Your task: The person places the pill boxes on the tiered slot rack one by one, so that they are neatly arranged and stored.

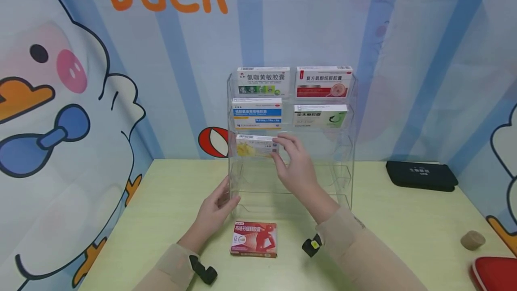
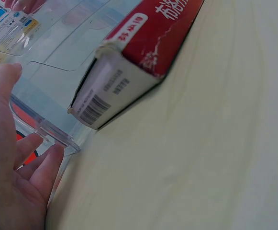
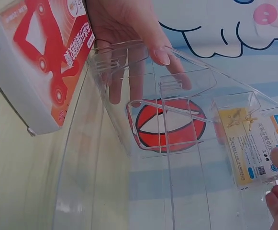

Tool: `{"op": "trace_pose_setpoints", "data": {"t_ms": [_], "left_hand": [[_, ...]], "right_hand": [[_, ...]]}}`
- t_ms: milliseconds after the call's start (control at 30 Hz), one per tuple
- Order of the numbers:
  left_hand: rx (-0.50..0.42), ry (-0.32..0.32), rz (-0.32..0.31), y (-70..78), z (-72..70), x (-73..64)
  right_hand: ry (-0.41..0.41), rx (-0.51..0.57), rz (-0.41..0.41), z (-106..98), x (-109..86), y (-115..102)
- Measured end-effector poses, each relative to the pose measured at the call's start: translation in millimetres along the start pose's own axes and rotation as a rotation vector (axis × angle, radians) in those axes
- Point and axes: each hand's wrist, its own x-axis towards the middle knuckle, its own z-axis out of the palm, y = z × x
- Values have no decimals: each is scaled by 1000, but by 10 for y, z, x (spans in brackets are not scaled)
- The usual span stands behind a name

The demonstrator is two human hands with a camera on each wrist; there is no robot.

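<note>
A clear acrylic display rack (image 1: 291, 183) with stepped tiers stands on the table. My left hand (image 1: 214, 208) holds its lower left side, thumb toward the front and fingers along the outer side. On the third tier at the left sits a white and yellow medicine box (image 1: 254, 146); in the right wrist view this box (image 3: 244, 148) is within the tier's front lip. My right hand (image 1: 296, 165) pinches the box's right end between thumb and fingers. A red medicine box (image 1: 254, 239) lies flat on the table in front of the rack.
Upper tiers hold a white-green box (image 1: 263, 82), a red-white box (image 1: 324, 82), a blue-white box (image 1: 256, 113) and a pale green box (image 1: 320, 116). At the right are a black pouch (image 1: 422, 176), a small brown cylinder (image 1: 472, 240) and a red case (image 1: 494, 273).
</note>
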Motion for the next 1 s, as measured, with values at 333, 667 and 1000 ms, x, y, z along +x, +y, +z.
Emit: {"op": "trace_pose_setpoints", "data": {"t_ms": [333,667,1000], "left_hand": [[17,10,-3,-19,3,3],[12,7,-7,-42,-1,9],[21,5,-6,-57,5,17]], "right_hand": [[58,35,-85,-56,-219,-20],[-4,66,-186,-6,-602,-61],[-82,116,-191,71,-991,-33]]}}
